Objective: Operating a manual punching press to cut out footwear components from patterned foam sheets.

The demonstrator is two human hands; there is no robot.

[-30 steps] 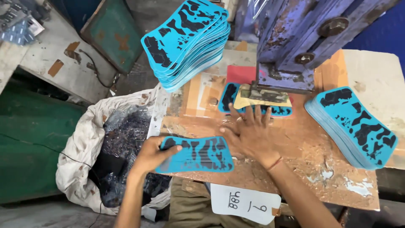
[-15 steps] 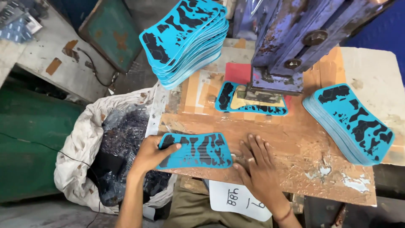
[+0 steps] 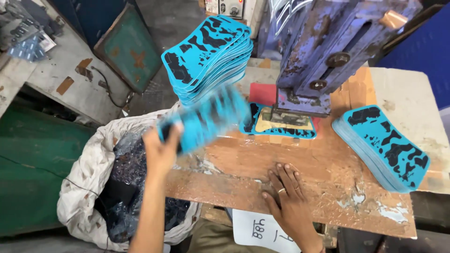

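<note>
Left hand (image 3: 161, 150) pinching blurred blue sheet (image 3: 206, 119); right hand (image 3: 286, 197) spread flat on worktable (image 3: 328, 173).

Worn wooden workbench (image 3: 328, 187), grey concrete floor (image 3: 173, 18)

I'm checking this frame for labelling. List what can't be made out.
- Head view: blue sheet in the left hand is motion-blurred; its pattern is unreadable.
- Sheet under the press: its middle is hidden by the purple press.
- Sack contents: dark and indistinct.
- Right-hand stack: sheet count too fine to tell.
</note>
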